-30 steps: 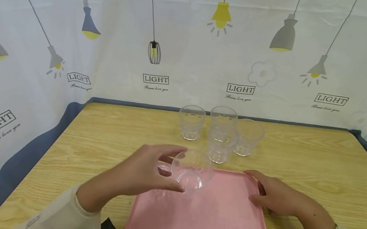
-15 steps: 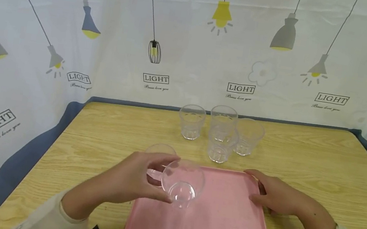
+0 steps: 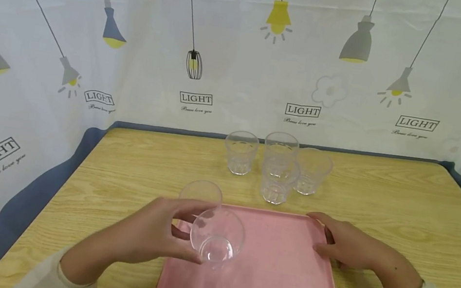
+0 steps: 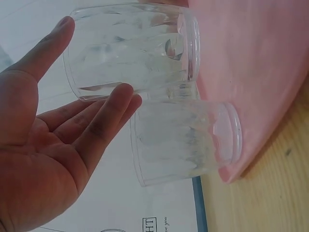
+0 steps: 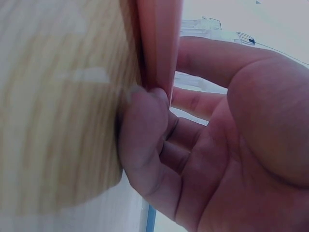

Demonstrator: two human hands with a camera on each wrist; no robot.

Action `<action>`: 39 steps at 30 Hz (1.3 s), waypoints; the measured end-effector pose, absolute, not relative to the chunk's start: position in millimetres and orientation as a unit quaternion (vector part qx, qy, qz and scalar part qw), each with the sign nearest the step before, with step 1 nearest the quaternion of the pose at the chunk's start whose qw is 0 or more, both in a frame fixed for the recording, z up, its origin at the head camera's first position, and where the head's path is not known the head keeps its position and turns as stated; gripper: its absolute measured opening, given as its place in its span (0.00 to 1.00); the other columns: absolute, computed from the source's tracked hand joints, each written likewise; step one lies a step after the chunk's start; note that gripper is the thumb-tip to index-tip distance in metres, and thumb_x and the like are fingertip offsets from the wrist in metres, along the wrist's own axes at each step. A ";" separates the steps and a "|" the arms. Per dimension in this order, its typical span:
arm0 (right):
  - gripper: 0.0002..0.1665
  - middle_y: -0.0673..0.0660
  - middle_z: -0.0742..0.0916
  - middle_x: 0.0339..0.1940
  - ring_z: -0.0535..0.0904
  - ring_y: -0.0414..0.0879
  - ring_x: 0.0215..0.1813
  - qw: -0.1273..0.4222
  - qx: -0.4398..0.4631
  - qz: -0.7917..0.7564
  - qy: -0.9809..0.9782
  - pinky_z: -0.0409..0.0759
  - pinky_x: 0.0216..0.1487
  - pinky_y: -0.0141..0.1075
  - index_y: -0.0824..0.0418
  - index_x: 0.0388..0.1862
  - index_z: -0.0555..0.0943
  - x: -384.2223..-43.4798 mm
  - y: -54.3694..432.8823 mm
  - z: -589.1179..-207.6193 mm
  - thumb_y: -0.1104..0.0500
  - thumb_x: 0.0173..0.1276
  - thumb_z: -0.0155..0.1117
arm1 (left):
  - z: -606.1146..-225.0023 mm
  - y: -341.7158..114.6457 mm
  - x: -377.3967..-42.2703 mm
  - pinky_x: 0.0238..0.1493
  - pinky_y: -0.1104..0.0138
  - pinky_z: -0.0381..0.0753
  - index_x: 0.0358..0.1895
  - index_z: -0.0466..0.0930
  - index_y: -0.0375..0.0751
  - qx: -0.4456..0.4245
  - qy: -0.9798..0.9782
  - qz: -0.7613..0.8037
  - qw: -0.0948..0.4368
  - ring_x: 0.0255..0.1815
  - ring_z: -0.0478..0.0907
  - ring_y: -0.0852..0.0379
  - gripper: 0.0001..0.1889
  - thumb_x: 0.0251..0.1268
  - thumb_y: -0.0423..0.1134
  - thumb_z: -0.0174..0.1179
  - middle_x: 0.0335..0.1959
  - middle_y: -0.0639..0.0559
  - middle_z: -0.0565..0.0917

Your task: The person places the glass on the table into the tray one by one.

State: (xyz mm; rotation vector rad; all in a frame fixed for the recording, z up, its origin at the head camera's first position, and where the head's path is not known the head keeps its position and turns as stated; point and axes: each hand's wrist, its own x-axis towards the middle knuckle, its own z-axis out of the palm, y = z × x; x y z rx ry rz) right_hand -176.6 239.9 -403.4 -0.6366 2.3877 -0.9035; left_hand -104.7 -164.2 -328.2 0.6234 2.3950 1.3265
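In the head view my left hand (image 3: 147, 233) holds a clear plastic cup (image 3: 217, 235) upright over the left part of a pink tray (image 3: 279, 269). Its thumb and fingers lie on opposite sides of the cup (image 4: 130, 48), as the left wrist view shows. Just beyond it, a second clear cup (image 3: 202, 190) stands at the tray's far left corner, partly hidden by the hand. My right hand (image 3: 350, 247) grips the tray's right side near the far corner. In the right wrist view, fingers (image 5: 145, 125) of that hand curl at the tray's rim (image 5: 161, 43).
Several more clear cups (image 3: 241, 153) stand grouped on the wooden table (image 3: 145, 151) beyond the tray. One of them (image 3: 275, 190) is close to the tray's far edge. A white curtain (image 3: 244, 42) printed with lamps hangs behind and beside the table.
My left hand has brought the cup nearer and to the left over the tray. The cup at the far left corner shows more now. The right hand has kept its place on the tray.
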 end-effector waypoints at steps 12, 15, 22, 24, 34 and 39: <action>0.42 0.55 0.74 0.26 0.74 0.43 0.16 0.257 -0.224 -0.335 0.878 0.78 0.21 0.36 0.63 0.78 0.54 -175.7 238.9 -401.3 0.58 0.73 0.62 | -335.8 -180.7 -97.5 0.50 0.67 0.86 0.71 0.70 0.54 0.220 0.843 0.461 0.171 0.61 0.80 0.49 0.43 0.47 0.50 0.79 0.63 0.52 0.80; 0.42 0.55 0.74 0.26 0.74 0.43 0.16 0.258 -0.226 -0.342 0.875 0.77 0.20 0.36 0.64 0.78 0.54 -174.9 238.8 -401.1 0.58 0.73 0.62 | -338.4 -184.3 -97.2 0.50 0.67 0.86 0.70 0.71 0.53 0.228 0.840 0.461 0.172 0.62 0.80 0.50 0.42 0.48 0.50 0.79 0.62 0.52 0.80; 0.42 0.55 0.74 0.26 0.73 0.43 0.17 0.261 -0.226 -0.348 0.872 0.77 0.20 0.36 0.64 0.78 0.54 -174.3 238.7 -400.9 0.59 0.73 0.62 | -342.4 -190.9 -95.6 0.50 0.63 0.86 0.69 0.71 0.51 0.226 0.838 0.458 0.191 0.63 0.80 0.47 0.41 0.48 0.50 0.78 0.63 0.50 0.80; 0.42 0.55 0.74 0.26 0.73 0.43 0.16 0.262 -0.225 -0.347 0.872 0.77 0.20 0.36 0.64 0.78 0.54 -174.4 239.0 -400.9 0.58 0.73 0.62 | -343.4 -192.4 -95.5 0.51 0.64 0.86 0.69 0.71 0.51 0.229 0.838 0.456 0.194 0.63 0.79 0.47 0.41 0.48 0.50 0.78 0.63 0.50 0.80; 0.42 0.55 0.74 0.26 0.74 0.43 0.16 0.260 -0.228 -0.340 0.875 0.78 0.21 0.37 0.64 0.78 0.54 -175.5 239.7 -402.1 0.58 0.73 0.62 | -349.7 -198.4 -94.2 0.53 0.68 0.84 0.70 0.70 0.51 0.235 0.835 0.457 0.196 0.64 0.78 0.47 0.42 0.49 0.49 0.78 0.65 0.48 0.79; 0.42 0.55 0.74 0.26 0.74 0.43 0.16 0.261 -0.227 -0.341 0.874 0.78 0.21 0.37 0.63 0.78 0.54 -176.0 240.0 -401.9 0.57 0.73 0.63 | -351.5 -200.3 -93.5 0.53 0.68 0.84 0.70 0.70 0.51 0.238 0.830 0.463 0.198 0.65 0.77 0.46 0.42 0.49 0.49 0.78 0.65 0.49 0.78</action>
